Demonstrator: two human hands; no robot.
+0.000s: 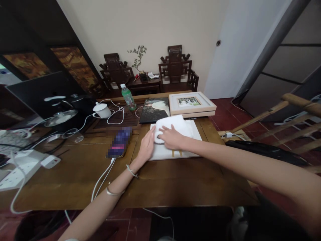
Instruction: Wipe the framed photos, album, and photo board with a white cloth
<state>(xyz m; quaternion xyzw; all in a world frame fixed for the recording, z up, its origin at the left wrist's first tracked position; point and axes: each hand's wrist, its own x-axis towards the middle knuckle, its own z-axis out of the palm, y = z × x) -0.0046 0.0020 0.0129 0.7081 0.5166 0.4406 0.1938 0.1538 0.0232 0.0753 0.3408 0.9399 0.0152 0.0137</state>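
Note:
A white towel (170,125), folded thick, lies on a flat white panel (160,154) near the table's middle. My right hand (172,136) is on the towel, its fingers spread and pressing into the cloth to grip it. My left hand (147,144) rests along the panel's left edge with its fingers straight and close together, the fingertips beside the towel. Part of a tan easel-like drawing (177,153) shows on the panel below my right hand. Towel and hands hide the rest of the panel's face.
Behind the panel lie a dark photo print (154,109) and stacked light-wood picture frames (192,104). Leftward are a phone (119,142) on a cable, a green-labelled bottle (128,97), a lidded white cup (101,110), a pot (62,118) and a power strip (22,169).

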